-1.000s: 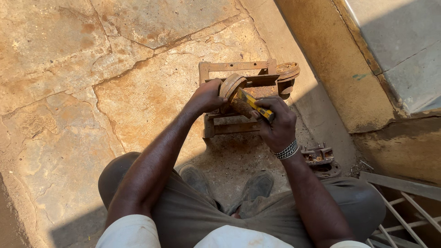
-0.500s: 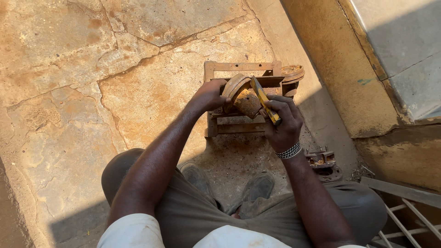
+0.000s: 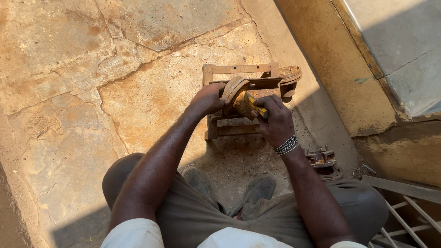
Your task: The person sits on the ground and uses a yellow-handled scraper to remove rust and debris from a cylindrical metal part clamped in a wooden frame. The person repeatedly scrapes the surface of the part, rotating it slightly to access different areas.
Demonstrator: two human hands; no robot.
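The left hand (image 3: 209,98) is closed around a curved, rusty metal shoe (image 3: 233,90) with a dusty, rough lining, holding it on edge atop a rusted iron frame (image 3: 239,73) made of flat bars. The right hand (image 3: 274,120), a beaded bracelet (image 3: 286,145) at its wrist, grips a yellow-handled tool (image 3: 255,105) pressed against the shoe's inner face. The frame stands on cracked, tan stone paving (image 3: 92,69). A small, greasy metal part (image 3: 323,160) lies just beside the right forearm.
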